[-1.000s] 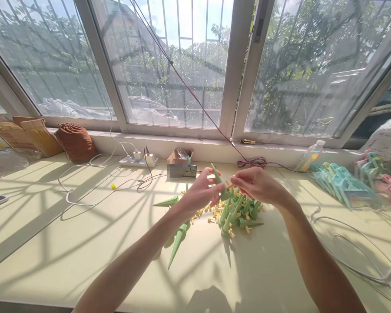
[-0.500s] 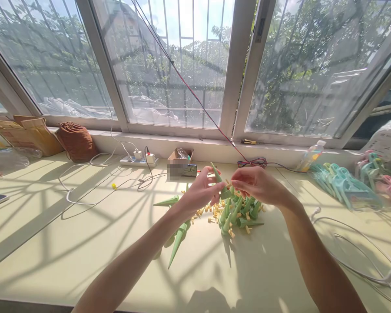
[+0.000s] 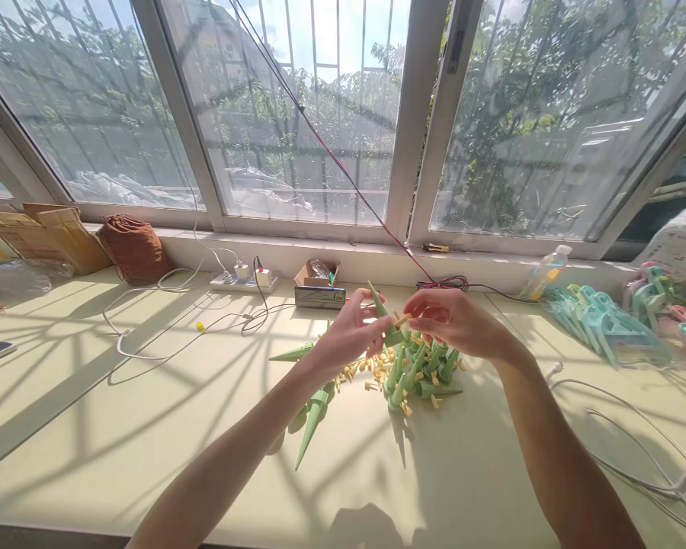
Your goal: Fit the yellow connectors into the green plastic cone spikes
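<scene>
Pinched in my left hand point(image 3: 355, 326) is a green plastic spike point(image 3: 377, 300), its pointed end up and tilted left. My right hand point(image 3: 447, 320) closes its fingertips on a small yellow plastic peg point(image 3: 401, 320), held against the wide end of the spike; whether the two are joined I cannot tell. Below both hands lies a heap of green spikes point(image 3: 415, 370), some with yellow pegs in them. Loose yellow pegs point(image 3: 371, 375) are scattered to its left. Another green spike point(image 3: 312, 428) lies under my left forearm, and one more point(image 3: 291, 353) points left beyond it.
A digital clock point(image 3: 320, 298) and a small open carton point(image 3: 316, 272) stand behind the hands. A power strip point(image 3: 243, 284) with cables is to the left. At right are bagged teal clips point(image 3: 600, 324), a bottle point(image 3: 549, 272) and a white cable point(image 3: 629, 450).
My right hand has shifted very slightly left, and more of the yellow peg shows between its fingertips and the spike. My left hand stays nearly in place with the spike.
</scene>
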Demonstrator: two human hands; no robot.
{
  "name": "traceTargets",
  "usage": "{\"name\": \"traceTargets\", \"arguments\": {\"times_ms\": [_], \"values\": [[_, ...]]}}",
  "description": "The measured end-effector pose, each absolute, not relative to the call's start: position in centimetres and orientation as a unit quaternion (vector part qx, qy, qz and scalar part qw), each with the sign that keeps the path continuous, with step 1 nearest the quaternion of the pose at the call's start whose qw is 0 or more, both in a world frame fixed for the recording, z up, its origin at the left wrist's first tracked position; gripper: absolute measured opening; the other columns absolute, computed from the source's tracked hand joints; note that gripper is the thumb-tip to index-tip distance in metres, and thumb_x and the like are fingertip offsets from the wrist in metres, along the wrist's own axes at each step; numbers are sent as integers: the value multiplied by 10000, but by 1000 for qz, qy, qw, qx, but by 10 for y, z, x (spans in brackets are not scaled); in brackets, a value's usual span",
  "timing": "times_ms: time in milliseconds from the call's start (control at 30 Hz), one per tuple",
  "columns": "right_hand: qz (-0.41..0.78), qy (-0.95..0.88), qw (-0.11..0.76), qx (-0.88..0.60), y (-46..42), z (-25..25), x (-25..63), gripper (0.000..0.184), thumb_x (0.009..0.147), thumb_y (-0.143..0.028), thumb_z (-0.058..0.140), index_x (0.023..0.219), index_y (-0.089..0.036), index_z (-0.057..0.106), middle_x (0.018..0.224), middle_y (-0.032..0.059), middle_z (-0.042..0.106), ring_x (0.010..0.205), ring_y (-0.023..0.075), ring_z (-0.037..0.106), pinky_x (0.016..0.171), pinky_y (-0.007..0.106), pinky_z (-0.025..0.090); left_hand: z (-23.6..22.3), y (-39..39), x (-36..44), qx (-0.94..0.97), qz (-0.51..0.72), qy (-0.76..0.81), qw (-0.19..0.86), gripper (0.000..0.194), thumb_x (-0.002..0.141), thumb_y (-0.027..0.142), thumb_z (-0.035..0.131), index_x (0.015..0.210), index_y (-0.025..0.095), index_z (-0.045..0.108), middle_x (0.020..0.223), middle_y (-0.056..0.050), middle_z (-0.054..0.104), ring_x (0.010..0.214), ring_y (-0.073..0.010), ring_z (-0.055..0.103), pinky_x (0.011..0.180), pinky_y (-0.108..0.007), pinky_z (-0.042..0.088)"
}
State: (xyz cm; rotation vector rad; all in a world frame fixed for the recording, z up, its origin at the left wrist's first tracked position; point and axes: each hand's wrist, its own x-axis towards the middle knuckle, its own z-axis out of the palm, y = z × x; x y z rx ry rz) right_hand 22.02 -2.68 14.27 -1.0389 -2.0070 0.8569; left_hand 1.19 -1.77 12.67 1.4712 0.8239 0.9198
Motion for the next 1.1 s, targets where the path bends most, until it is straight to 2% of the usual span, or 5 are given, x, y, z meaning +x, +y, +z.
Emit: {"name": "traceTargets", "arguments": {"times_ms": [133, 367, 633, 833, 1100], "values": [[328, -780, 340, -410, -27, 143, 220, 289, 873, -459, 643, 843, -172, 648, 691, 16, 619, 566, 125, 559, 523, 251, 463, 126, -18, 13, 630, 394, 349, 570, 291, 865, 231, 694, 1013, 186, 447, 813, 24, 580, 403, -25, 498, 484, -223, 365], [305, -780, 322, -442, -25, 140, 217, 420, 913, -493, 561, 647, -169, 580, 521, -31, 515, 428, 84, 443, 417, 215, 320, 124, -17, 13, 635, 395, 340, 570, 321, 848, 267, 716, 1015, 190, 453, 767, 32, 581, 404, -34, 496, 475, -218, 357], [344, -777, 343, -401, -25, 143, 220, 295, 844, -465, 683, 900, -177, 652, 708, 11, 630, 575, 118, 566, 502, 231, 453, 126, -17, 11, 630, 393, 344, 575, 308, 861, 257, 697, 1030, 191, 448, 854, 4, 613, 401, -27, 485, 453, -219, 353], [345, -779, 337, -400, -27, 143, 219, 298, 865, -466, 655, 849, -169, 648, 670, 10, 610, 565, 122, 550, 520, 246, 463, 125, -17, 11, 631, 394, 340, 576, 336, 838, 267, 726, 1021, 191, 454, 848, 8, 608, 404, -26, 486, 436, -213, 355], [312, -789, 311, -428, -26, 140, 218, 397, 930, -474, 538, 683, -168, 590, 535, -31, 513, 438, 82, 446, 429, 212, 341, 124, -17, 11, 653, 386, 330, 562, 331, 857, 299, 709, 1045, 198, 456, 869, -11, 611, 430, -41, 510, 400, -205, 365]]}}
